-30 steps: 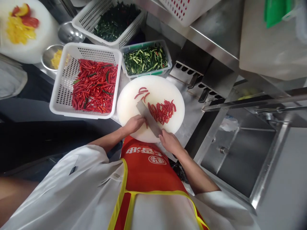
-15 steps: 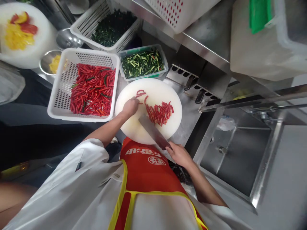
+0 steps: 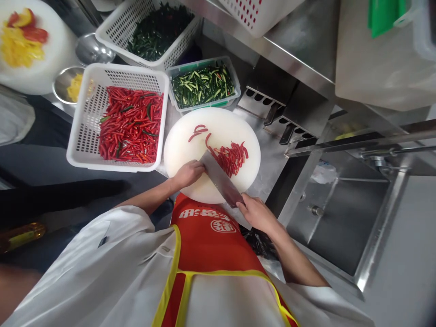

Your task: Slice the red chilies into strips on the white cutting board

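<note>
My right hand (image 3: 259, 212) is closed around the handle of a cleaver (image 3: 221, 179). The blade slants across the round white cutting board (image 3: 184, 116), its far end beside my left hand (image 3: 190, 174). The fingers of my left hand are bent together at the blade's edge; whatever they pinch is hidden. Right of the blade lies a pile of sliced red chilies (image 3: 233, 156), partly covered by it. A few whole red chilies (image 3: 197, 131) rest apart from the pile, towards the board's upper left.
A white basket (image 3: 76, 150) of red chilies stands left of the board. Behind are a clear tub (image 3: 204, 106) of cut green chilies and another basket (image 3: 119, 50) of dark greens. Knife racks (image 3: 260, 106) and a sink (image 3: 337, 218) lie right. A person's sleeve (image 3: 15, 120) shows left.
My left hand has drawn back from the whole chilies towards me, down to the cleaver's far end. The blade has shifted slightly up and right, against the sliced pile.
</note>
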A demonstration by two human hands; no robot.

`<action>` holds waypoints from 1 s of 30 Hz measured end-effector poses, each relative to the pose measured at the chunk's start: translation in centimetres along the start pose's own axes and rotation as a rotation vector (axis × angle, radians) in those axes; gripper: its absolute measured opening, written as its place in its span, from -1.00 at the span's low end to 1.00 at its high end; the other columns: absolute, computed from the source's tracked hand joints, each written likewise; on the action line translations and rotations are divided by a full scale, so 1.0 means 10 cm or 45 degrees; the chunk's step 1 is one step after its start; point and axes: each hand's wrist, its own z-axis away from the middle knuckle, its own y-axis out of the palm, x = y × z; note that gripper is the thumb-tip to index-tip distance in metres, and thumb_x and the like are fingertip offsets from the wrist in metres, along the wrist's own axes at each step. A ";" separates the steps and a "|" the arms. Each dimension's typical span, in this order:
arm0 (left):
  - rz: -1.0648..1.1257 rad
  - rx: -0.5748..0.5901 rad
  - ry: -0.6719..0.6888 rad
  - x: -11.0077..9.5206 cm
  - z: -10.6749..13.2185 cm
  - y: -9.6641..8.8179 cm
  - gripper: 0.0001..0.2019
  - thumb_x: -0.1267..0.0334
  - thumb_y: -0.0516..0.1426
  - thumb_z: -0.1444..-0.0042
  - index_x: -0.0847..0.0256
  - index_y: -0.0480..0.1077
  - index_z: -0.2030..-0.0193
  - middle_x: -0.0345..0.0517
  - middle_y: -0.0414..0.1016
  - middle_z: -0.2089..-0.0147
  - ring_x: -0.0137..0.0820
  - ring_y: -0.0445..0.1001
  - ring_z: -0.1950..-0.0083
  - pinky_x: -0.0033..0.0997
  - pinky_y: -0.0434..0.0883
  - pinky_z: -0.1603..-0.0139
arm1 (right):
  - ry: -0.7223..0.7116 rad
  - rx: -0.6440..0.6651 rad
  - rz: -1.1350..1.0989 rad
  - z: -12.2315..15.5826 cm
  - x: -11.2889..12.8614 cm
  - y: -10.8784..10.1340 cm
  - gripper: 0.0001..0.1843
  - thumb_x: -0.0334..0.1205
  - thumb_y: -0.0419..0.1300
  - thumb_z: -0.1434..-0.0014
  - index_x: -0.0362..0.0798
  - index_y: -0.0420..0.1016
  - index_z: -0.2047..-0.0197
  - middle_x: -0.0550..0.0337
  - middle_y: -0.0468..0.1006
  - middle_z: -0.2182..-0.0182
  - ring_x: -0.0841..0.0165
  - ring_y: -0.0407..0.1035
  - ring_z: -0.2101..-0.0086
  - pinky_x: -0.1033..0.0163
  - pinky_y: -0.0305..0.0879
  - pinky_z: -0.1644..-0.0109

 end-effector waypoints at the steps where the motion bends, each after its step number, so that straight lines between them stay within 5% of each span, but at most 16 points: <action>1: 0.003 0.000 -0.003 0.01 0.00 0.01 -0.71 0.27 -0.07 -0.34 0.18 0.48 0.12 0.00 0.47 0.10 -0.30 0.40 0.04 -0.29 0.36 -0.06 | -0.006 0.015 0.018 -0.03 0.02 0.00 -0.86 -0.22 0.01 -0.36 -0.05 0.33 0.20 0.07 0.55 0.39 0.22 0.44 0.35 0.22 -0.06 0.35; 10: 0.008 0.009 0.205 0.10 -0.05 -0.06 -0.73 0.28 -0.07 -0.34 0.18 0.47 0.13 0.02 0.48 0.12 -0.31 0.44 0.05 -0.29 0.40 -0.02 | 0.020 -0.144 -0.151 -0.62 0.06 0.19 -0.88 -0.20 0.04 -0.34 -0.04 0.30 0.24 0.12 0.52 0.39 0.23 0.42 0.32 0.25 0.05 0.32; 12: 0.005 -0.048 0.072 0.13 -0.19 -0.13 -0.74 0.28 -0.05 -0.33 0.21 0.47 0.17 0.03 0.48 0.14 -0.30 0.44 0.07 -0.30 0.41 0.02 | 0.087 -0.178 -0.278 -0.48 -0.05 0.21 -0.84 -0.17 0.02 -0.34 -0.01 0.28 0.27 0.18 0.48 0.47 0.25 0.41 0.39 0.26 0.08 0.34; 16: -0.090 -0.239 -0.469 0.19 -0.72 -0.24 -0.79 0.24 0.03 -0.28 0.25 0.45 0.15 0.07 0.48 0.13 -0.24 0.47 0.11 -0.27 0.42 0.09 | 0.051 -0.130 -0.375 -0.04 -0.21 0.27 -0.81 -0.13 -0.01 -0.34 0.00 0.30 0.28 0.24 0.44 0.54 0.29 0.37 0.47 0.27 0.09 0.38; 21: -0.266 -0.064 -0.622 0.24 -1.18 -0.39 -0.83 0.38 0.04 -0.22 0.32 0.46 0.19 0.19 0.47 0.07 -0.14 0.51 0.15 -0.20 0.42 0.15 | -0.075 -0.010 -0.194 0.10 -0.20 0.34 -0.81 -0.19 0.00 -0.34 0.00 0.36 0.28 0.22 0.50 0.47 0.30 0.40 0.40 0.27 0.06 0.32; 26: -0.386 0.002 -0.521 0.34 -0.77 -0.58 -0.82 0.42 0.04 -0.17 0.33 0.49 0.22 0.15 0.44 0.10 -0.17 0.51 0.19 -0.23 0.42 0.16 | 0.056 -0.121 -0.322 -0.07 -0.20 0.36 -0.80 -0.14 0.00 -0.34 -0.02 0.35 0.27 0.18 0.50 0.45 0.29 0.38 0.42 0.27 0.08 0.34; 30: -0.269 0.084 -0.303 0.25 -0.26 -0.52 -0.79 0.46 0.02 -0.16 0.27 0.49 0.24 0.05 0.43 0.17 -0.23 0.48 0.14 -0.30 0.41 0.12 | 0.136 -0.232 -0.316 -0.15 -0.15 0.32 -0.84 -0.17 0.02 -0.32 -0.03 0.32 0.26 0.15 0.51 0.44 0.25 0.41 0.38 0.26 0.08 0.32</action>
